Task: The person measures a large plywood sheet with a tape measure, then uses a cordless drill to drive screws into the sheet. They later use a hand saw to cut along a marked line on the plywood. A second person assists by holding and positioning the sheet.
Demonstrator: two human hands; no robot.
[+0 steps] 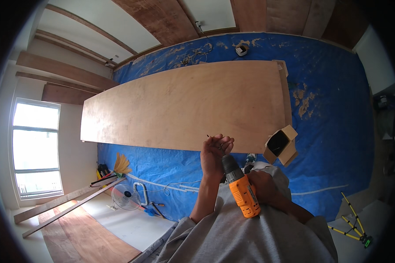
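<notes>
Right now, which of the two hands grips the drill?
The right hand: it is wrapped around the orange drill, whereas the left hand is curled near the chuck.

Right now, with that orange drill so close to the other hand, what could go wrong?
The orange drill in the right hand has its front end near the left hand, so a spin might hurt the fingers. An open cardboard box is at the wooden board's near right corner; a bump could perhaps tip it.
</notes>
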